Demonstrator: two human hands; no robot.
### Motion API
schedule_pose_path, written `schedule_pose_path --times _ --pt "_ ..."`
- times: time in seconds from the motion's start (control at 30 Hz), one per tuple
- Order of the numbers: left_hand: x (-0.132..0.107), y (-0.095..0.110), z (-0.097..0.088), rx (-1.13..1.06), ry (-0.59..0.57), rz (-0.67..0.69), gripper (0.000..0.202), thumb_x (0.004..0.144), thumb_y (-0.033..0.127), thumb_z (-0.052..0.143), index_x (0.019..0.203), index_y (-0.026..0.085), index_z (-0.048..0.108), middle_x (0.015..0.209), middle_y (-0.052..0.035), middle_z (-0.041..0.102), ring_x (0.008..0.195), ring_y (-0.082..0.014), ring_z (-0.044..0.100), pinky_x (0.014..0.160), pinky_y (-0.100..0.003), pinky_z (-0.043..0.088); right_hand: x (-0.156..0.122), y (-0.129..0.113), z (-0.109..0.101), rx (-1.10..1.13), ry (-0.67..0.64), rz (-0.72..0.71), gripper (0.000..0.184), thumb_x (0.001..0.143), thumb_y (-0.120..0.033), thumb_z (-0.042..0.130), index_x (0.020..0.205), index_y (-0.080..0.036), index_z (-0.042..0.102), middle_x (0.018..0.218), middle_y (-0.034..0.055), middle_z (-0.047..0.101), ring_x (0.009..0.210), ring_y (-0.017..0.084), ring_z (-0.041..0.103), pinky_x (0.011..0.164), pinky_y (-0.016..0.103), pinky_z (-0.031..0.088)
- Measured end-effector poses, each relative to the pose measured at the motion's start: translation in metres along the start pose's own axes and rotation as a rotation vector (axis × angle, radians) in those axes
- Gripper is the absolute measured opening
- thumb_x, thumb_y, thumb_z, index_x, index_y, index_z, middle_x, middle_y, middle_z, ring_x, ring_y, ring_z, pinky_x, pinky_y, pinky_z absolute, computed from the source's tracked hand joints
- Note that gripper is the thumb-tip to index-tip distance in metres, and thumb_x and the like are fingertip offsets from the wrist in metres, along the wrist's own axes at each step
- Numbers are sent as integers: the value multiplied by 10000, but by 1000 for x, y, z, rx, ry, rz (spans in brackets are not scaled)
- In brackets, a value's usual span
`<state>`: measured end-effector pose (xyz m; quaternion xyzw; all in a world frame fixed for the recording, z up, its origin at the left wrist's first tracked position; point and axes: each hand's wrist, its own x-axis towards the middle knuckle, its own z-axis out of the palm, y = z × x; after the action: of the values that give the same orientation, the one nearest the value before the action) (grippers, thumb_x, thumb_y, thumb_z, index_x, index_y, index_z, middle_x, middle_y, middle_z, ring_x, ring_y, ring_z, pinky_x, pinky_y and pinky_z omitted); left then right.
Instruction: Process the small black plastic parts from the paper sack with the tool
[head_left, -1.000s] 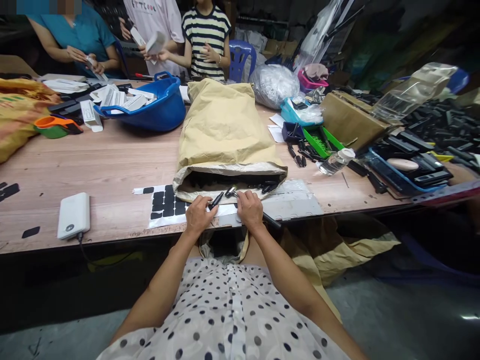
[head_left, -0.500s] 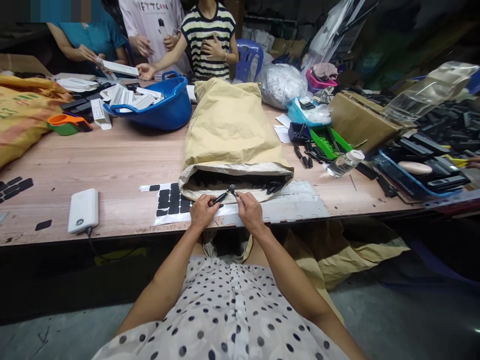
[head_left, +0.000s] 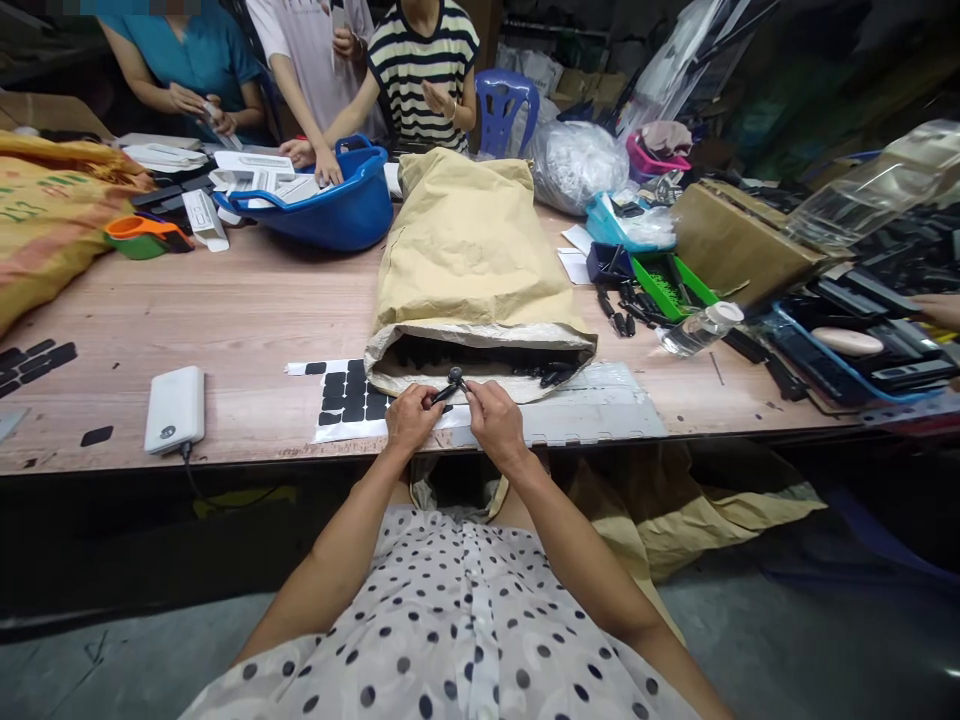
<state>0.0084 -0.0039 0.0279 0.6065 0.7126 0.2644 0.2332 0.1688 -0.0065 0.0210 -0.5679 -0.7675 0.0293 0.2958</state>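
Observation:
My left hand (head_left: 410,417) and my right hand (head_left: 495,424) meet at the table's near edge, both pinched on a small black part (head_left: 448,384) with a round grey tip. Just beyond them lies a tan paper sack (head_left: 469,255) on its side, its open mouth (head_left: 472,358) showing several more black parts. A white sheet of black adhesive pads (head_left: 341,398) lies under and left of my left hand. A clear plastic sheet (head_left: 585,405) lies to the right of my right hand.
A white power bank (head_left: 175,408) with a cable sits at the near left. A blue basin (head_left: 330,205) of white boxes, a clear bottle (head_left: 697,328), a green tray (head_left: 664,285) and trays of black parts (head_left: 847,350) crowd the table. Three people work at the far side.
My right hand let go of a long black piece at the table edge and joined my left hand on the small black part, now raised a little before the sack's mouth. The view shifted slightly.

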Motion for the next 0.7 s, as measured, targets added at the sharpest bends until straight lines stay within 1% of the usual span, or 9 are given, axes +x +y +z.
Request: schedule_pose_path --times 0.07,0.13,0.23,0.3,0.4,0.53,0.6,0.7 --pt "0 -1 0 -8 -3 4 147 802 238 727 942 267 761 878 -1 710 843 -178 649 740 -267 462 -1 -4 0 9 -8 -34 367 1021 -223 397 1201 -229 717 956 77 674 911 196 615 838 276 497" --pt "0 -1 0 -11 0 2 137 805 249 727 935 273 760 864 2 705 836 -178 647 732 -265 462 -3 -6 1 -1 -50 -56 347 1011 -219 425 1187 -246 723 935 69 672 901 195 614 826 274 498" --pt "-1 0 1 -12 8 0 127 804 254 728 925 271 763 862 -1 702 838 -181 649 732 -263 467 -5 -4 3 -22 -87 -37 319 1002 -222 453 1149 -253 735 906 57 669 880 190 611 790 262 491" --pt "-1 1 1 -12 12 1 124 801 244 729 919 265 764 871 -6 705 847 -184 654 742 -266 472 -2 2 2 -29 -59 -5 326 1007 -223 442 1158 -245 730 929 61 673 890 189 611 792 262 484" --pt "-1 3 1 -9 20 -6 127 796 233 728 917 256 763 880 -9 711 857 -188 661 764 -275 478 4 18 -1 -57 -6 34 339 1008 -216 425 1160 -233 728 950 72 670 909 201 600 812 280 476" --pt "-1 3 1 -17 28 4 128 787 221 727 906 260 749 860 -1 703 867 -191 659 777 -279 482 8 40 -1 -136 5 66 302 974 -193 473 1123 -216 735 943 85 650 908 219 563 812 304 453" --pt "-1 2 1 -18 30 5 123 783 218 725 898 260 737 845 6 694 857 -187 653 771 -277 480 6 47 2 -169 8 69 278 958 -192 500 1105 -216 735 924 83 635 899 225 543 802 311 437" --pt "-1 -1 1 -30 28 -6 145 783 205 717 918 260 723 826 17 679 826 -175 642 766 -272 475 1 50 8 -198 34 57 276 954 -195 500 1107 -229 727 916 80 619 892 233 518 780 318 412"
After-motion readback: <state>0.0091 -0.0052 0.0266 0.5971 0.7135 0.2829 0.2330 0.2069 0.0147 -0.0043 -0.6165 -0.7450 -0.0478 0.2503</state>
